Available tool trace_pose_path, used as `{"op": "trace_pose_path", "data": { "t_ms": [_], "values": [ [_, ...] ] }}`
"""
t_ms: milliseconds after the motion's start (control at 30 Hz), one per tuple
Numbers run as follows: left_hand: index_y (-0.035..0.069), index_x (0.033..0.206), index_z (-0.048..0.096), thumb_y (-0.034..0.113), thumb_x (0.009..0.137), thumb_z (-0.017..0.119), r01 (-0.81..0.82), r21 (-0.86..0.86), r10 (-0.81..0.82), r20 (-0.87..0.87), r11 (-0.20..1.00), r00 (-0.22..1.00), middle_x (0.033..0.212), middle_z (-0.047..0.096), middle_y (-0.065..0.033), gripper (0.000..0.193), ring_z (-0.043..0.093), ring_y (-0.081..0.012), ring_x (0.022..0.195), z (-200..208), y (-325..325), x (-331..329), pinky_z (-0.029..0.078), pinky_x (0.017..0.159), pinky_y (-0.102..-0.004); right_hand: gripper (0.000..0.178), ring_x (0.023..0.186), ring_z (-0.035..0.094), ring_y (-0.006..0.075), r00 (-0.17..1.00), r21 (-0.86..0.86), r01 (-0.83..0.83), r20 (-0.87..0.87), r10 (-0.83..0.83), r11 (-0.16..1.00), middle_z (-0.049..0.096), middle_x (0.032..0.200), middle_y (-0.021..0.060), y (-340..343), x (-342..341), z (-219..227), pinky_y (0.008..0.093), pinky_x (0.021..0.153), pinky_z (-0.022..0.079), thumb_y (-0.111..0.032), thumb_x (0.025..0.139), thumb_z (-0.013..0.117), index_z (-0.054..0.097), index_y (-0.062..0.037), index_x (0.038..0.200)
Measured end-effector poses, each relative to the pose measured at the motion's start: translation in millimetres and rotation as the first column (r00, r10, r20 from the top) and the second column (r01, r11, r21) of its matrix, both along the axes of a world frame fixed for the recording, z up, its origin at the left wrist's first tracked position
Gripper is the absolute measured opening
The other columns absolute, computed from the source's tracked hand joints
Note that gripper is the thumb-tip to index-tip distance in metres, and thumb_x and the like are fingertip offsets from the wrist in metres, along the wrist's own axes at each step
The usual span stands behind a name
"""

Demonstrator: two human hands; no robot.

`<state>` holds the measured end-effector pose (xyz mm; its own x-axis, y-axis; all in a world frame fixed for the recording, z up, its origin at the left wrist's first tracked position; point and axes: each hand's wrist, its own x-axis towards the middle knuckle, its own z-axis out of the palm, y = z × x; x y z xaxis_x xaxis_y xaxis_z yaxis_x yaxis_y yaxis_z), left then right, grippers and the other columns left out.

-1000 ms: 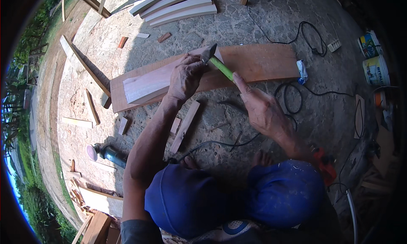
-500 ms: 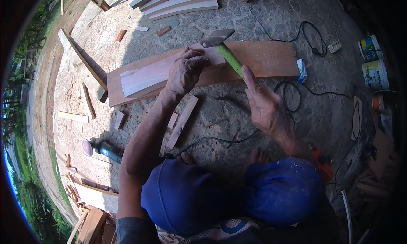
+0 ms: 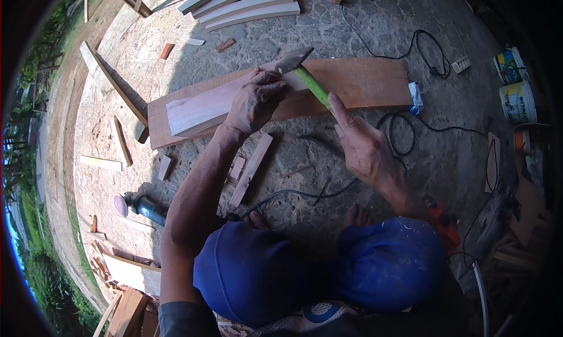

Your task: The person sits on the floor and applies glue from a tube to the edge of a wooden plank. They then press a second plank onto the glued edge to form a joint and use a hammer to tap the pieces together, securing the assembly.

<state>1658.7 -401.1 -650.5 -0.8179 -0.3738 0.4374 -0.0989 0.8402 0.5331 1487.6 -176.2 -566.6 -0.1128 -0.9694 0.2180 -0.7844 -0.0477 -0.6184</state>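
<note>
A wide reddish-brown plank (image 3: 369, 82) lies across the floor, with a shorter, paler board (image 3: 202, 109) on top of it. My left hand (image 3: 253, 102) rests on the pale board, its fingers pinched together; whatever they hold is hidden. In my right hand (image 3: 366, 152) is a hammer (image 3: 315, 88) with a green handle, gripped with the thumb along the handle. The dark metal hammer head is down at the pale board, right beside my left fingertips.
Wood offcuts (image 3: 251, 170) lie between me and the plank. To the left sit an angle grinder (image 3: 146, 208) and a long wood strip (image 3: 114, 82). Pale boards (image 3: 252, 12) are stacked beyond. Black cable (image 3: 404, 132) coils on the right, near paint buckets (image 3: 519, 102).
The hammer head has come down from above the board to beside my left fingers. My right hand has lowered slightly; my left hand stays in place.
</note>
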Motion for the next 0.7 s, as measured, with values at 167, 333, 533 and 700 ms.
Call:
{"op": "trace_pose_path", "data": {
  "t_ms": [167, 333, 533, 700],
  "values": [
    [0.005, 0.107, 0.073, 0.006, 0.086, 0.07, -0.007, 0.056, 0.007, 0.003, 0.998, 1.0, 0.107, 0.068, -0.0115, 0.022, 0.065, -0.0319, 0.103, -1.5, 1.1, -1.5, 0.053, 0.086, -0.0394, 0.064, 0.083, 0.069, 0.044, 0.993, 0.086, 0.011, -0.122, 0.0, 0.996, 0.066, 0.096, 0.0263, -0.4, -0.2, -17.2, 0.0447, 0.071, 0.055, 0.006, 0.095, 0.053, 0.038, -0.0099, 0.155],
    [0.006, 0.107, 0.074, 0.006, 0.086, 0.069, 0.034, -0.03, -0.035, -0.034, 0.999, 0.999, 0.108, 0.068, -0.0126, 0.021, 0.064, -0.0322, 0.105, 0.0, -1.6, 0.1, 0.052, 0.089, -0.04, 0.066, 0.088, 0.07, 0.0447, 0.999, 0.025, -0.002, -0.045, 0.003, 1.0, 0.066, 0.104, 0.0288, -5.8, 0.7, -1.8, 0.0455, 0.073, 0.056, 0.007, 0.094, 0.054, 0.038, -0.0094, 0.155],
    [0.007, 0.105, 0.074, 0.008, 0.086, 0.069, 0.0, 0.013, 0.001, -0.044, 1.0, 0.999, 0.108, 0.068, -0.0113, 0.021, 0.064, -0.0303, 0.107, -1.4, -0.9, -2.7, 0.049, 0.097, -0.041, 0.064, 0.097, 0.069, 0.045, 0.996, -0.091, -0.006, -0.087, -0.001, 0.996, 0.066, 0.111, 0.0297, -1.1, 0.3, -4.3, 0.0451, 0.077, 0.057, 0.005, 0.095, 0.054, 0.037, -0.011, 0.155],
    [0.009, 0.102, 0.075, 0.008, 0.083, 0.068, -0.016, 0.031, 0.015, 0.045, 0.999, 0.999, 0.108, 0.069, -0.0097, 0.021, 0.064, -0.0277, 0.109, -0.4, 1.6, -2.2, 0.046, 0.104, -0.0432, 0.064, 0.102, 0.07, 0.0426, 1.0, 0.167, 0.007, 0.019, -0.011, 0.986, 0.066, 0.118, 0.0291, -6.2, 1.2, 4.8, 0.0427, 0.081, 0.059, 0.007, 0.094, 0.056, 0.038, -0.0062, 0.154]
  ]
}}
